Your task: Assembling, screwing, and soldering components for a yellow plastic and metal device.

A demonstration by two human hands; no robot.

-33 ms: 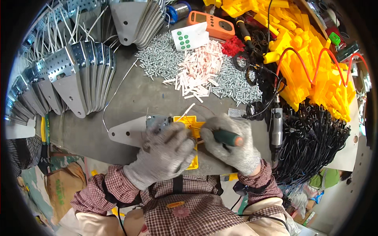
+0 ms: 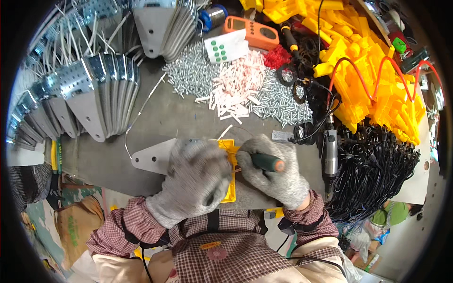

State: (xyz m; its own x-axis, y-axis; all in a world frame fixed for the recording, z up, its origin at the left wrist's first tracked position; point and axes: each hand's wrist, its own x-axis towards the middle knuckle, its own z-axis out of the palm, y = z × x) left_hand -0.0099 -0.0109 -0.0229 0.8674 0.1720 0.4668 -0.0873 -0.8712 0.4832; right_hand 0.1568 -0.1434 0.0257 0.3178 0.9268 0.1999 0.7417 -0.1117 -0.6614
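Observation:
My right hand, in a grey knit glove, is wrapped round a screwdriver with a dark green handle and an orange end. It stands at the right side of a yellow plastic housing, partly hidden under both hands. My left hand, gloved too, lies over the housing's left side and a grey metal plate with round holes. Motion smears its fingers, so what they hold does not show. A thin wire with a white sleeve sticks up behind the housing.
Loose screws and white-pink sleeves lie in heaps behind my hands. Metal brackets are stacked at left. At right are a grey power driver, black cables and piled yellow parts. An orange meter lies at the back.
My left hand has shifted and now covers the perforated part of the metal plate. My right hand, with the screwdriver, has moved only slightly.

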